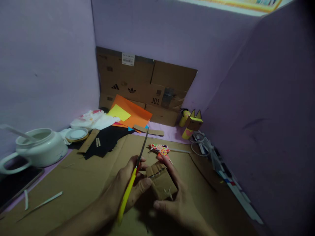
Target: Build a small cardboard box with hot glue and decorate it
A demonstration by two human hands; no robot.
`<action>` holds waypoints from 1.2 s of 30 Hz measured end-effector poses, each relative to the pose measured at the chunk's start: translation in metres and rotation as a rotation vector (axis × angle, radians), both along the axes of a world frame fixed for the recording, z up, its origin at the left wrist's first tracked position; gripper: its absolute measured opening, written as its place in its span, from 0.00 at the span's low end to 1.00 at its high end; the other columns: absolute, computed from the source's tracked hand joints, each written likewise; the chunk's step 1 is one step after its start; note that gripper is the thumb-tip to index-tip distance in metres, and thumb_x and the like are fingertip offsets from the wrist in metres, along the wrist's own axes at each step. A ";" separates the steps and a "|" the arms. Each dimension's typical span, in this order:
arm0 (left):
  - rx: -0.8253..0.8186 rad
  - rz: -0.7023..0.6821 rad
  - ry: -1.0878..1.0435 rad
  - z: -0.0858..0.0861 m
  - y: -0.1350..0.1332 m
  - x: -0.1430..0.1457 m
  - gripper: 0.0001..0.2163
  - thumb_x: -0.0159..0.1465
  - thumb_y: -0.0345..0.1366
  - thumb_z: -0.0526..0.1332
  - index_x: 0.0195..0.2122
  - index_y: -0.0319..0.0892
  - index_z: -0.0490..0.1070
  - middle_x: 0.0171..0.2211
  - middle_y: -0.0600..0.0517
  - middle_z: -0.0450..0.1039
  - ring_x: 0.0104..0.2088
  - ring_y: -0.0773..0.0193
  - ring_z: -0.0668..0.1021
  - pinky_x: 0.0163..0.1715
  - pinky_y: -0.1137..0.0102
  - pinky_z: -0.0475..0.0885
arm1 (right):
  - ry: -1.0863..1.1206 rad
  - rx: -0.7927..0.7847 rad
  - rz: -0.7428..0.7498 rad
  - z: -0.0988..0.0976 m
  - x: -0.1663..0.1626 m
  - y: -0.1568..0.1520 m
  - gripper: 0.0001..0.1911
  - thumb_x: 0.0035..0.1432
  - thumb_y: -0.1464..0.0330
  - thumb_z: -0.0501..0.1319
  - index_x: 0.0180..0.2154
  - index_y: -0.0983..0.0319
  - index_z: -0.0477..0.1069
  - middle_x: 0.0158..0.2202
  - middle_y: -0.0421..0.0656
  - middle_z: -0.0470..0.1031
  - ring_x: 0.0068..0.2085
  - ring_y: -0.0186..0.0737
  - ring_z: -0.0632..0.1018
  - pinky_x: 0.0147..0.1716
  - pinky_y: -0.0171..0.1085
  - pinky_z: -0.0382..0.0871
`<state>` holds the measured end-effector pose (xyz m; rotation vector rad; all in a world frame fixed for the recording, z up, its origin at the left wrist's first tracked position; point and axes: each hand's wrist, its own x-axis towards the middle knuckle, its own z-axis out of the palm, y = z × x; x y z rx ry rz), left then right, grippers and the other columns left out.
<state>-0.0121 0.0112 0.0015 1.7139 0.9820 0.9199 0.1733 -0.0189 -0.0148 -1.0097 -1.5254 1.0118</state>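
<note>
item in hand: small cardboard box, raised above the brown cardboard sheet, right of the sheet's middle, toward its near side; pale wisps on its face, dark gap near its upper end.
right hand: wrapped narrowly about the box, fingers along the right side, thumb by the lower corner.
left hand: holds yellow-handled scissors across the thumb side, blades pointing to the sheet's far edge; thumb touches the box's left side. whether the blades are parted: cannot tell.
glue gun: patterned, just beyond the right fingertips, nozzle toward the left; glue stick out of its back. heat: cannot tell.
far edge: black sheet, orange paper, cardboard strip.
far right corner: eared cardboard figure.
left edge: white pot; paper slivers on the sheet nearby.
hazard, blades: likely a nick to a finger or a scored box, if the hand turns while sharing scissors and box.
hazard, nozzle: possible burn, if hot and the right fingers stray forward.
hazard, grip: thin walls may dent under a hard squeeze.
</note>
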 end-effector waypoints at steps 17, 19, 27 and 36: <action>-0.074 0.363 -0.174 -0.009 0.003 0.006 0.21 0.54 0.42 0.65 0.45 0.46 0.59 0.33 0.54 0.69 0.33 0.62 0.76 0.33 0.68 0.72 | -0.239 0.512 -0.444 -0.015 0.006 0.003 0.20 0.47 0.68 0.69 0.44 0.51 0.72 0.39 0.42 0.68 0.40 0.45 0.71 0.39 0.42 0.66; -0.042 0.371 -0.166 -0.007 0.002 0.006 0.21 0.54 0.41 0.65 0.45 0.46 0.58 0.33 0.54 0.70 0.33 0.62 0.76 0.33 0.68 0.72 | -0.359 0.584 -0.429 -0.011 0.007 0.003 0.20 0.48 0.72 0.67 0.44 0.51 0.72 0.35 0.43 0.69 0.36 0.43 0.71 0.33 0.40 0.66; 0.063 0.396 -0.116 -0.006 -0.002 0.008 0.22 0.53 0.40 0.66 0.45 0.46 0.57 0.34 0.54 0.70 0.33 0.63 0.76 0.34 0.69 0.73 | -0.543 0.726 -0.461 -0.003 0.000 0.000 0.11 0.53 0.76 0.63 0.38 0.56 0.72 0.28 0.41 0.73 0.28 0.38 0.70 0.27 0.37 0.61; -0.015 0.577 -0.357 0.005 0.020 -0.001 0.23 0.48 0.40 0.69 0.42 0.44 0.60 0.32 0.54 0.71 0.31 0.64 0.77 0.32 0.70 0.72 | -0.323 0.456 -0.440 -0.002 0.008 -0.005 0.15 0.62 0.68 0.49 0.22 0.60 0.57 0.22 0.38 0.59 0.24 0.36 0.64 0.25 0.36 0.55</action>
